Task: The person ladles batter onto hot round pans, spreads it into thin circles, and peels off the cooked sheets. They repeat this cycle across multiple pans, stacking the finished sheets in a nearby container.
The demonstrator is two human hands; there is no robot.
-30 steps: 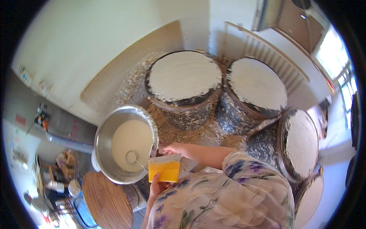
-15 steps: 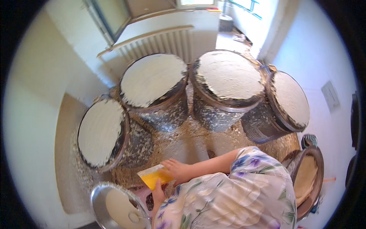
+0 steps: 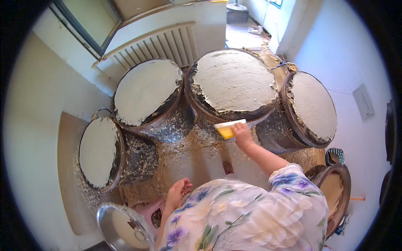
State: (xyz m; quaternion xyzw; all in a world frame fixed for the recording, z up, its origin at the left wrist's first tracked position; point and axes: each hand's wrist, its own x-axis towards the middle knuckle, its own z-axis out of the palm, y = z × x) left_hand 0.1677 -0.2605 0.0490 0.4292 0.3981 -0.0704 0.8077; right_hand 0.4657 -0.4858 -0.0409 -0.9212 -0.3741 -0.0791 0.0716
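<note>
My right hand [image 3: 243, 137] grips a yellow scraper [image 3: 227, 132] with a pale edge, just off the near rim of the large middle griddle [image 3: 274, 109]. A rough-edged layer of cream batter [image 3: 234, 79] covers that griddle's top. Low by my body, my left hand [image 3: 179, 192] is empty, its fingers loosely curled and apart. Below it to the left is a metal bowl [image 3: 105, 226] holding pale batter [image 3: 125, 230] and a partly visible dark utensil.
Batter-coated griddles stand at left centre [image 3: 146, 92], far left [image 3: 99, 152] and right [image 3: 312, 106], on stained drums. At lower right sits a round pan [image 3: 343, 180] with a tan sheet. A pink stool [image 3: 151, 209] is beside the bowl. A radiator [image 3: 155, 44] lines the back wall.
My right hand has carried the scraper forward and right, from beside my left hand to the middle griddle's near rim. My left hand has come off the scraper. The view has shifted slightly.
</note>
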